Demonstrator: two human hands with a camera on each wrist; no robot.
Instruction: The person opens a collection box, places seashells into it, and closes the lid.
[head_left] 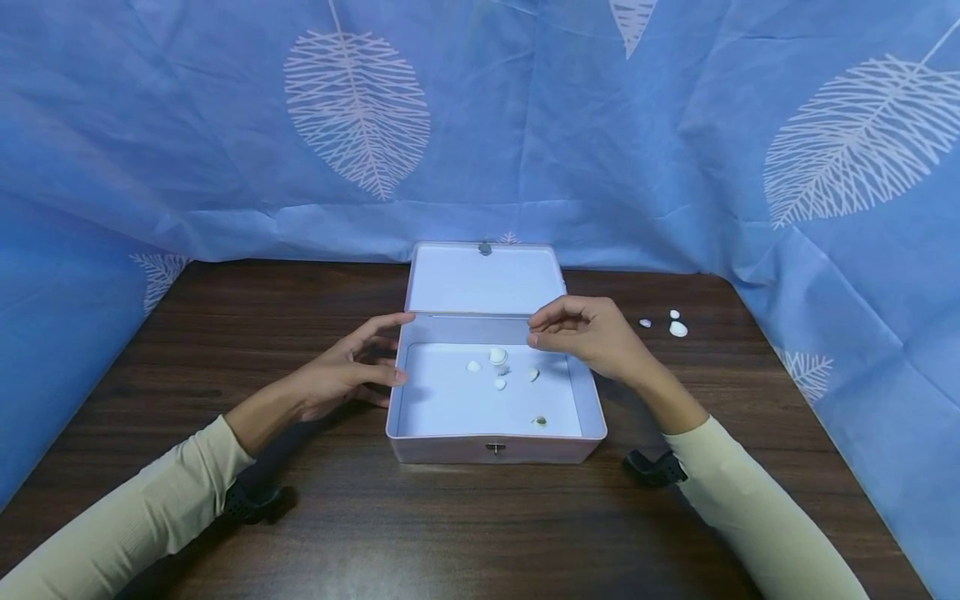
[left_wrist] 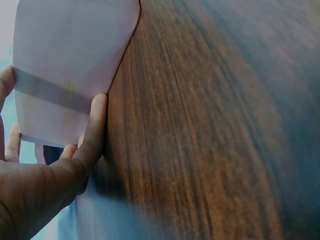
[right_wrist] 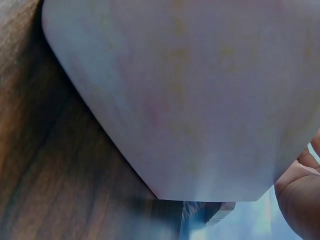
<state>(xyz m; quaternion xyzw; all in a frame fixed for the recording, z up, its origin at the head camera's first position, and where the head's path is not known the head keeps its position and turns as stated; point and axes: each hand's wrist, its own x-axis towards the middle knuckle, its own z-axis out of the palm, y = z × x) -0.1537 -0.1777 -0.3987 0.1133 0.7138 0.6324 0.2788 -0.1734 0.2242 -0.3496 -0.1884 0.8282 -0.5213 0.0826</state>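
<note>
While the open box [head_left: 420, 417] is steadied at its left wall by the left hand [head_left: 337, 379], fingers relaxed, the right hand [head_left: 592, 333] is held empty, loosely curled, over the far-right rim; shells [head_left: 498, 357] lie just inward.

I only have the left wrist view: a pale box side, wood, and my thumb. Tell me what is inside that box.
Observer: The open box holds several small shells scattered on its floor.
Operator: Say where the other hand is.
Observer: The right hand hovers over the box's back right corner, fingers curled; whether it pinches anything I cannot tell.
Operator: Report any shells outside.
Observer: Three loose shells lie on the table, right of the box.
Operator: Give the lid's position.
Observer: The lid stands open behind the box; the left hand touches the box's left wall.
</note>
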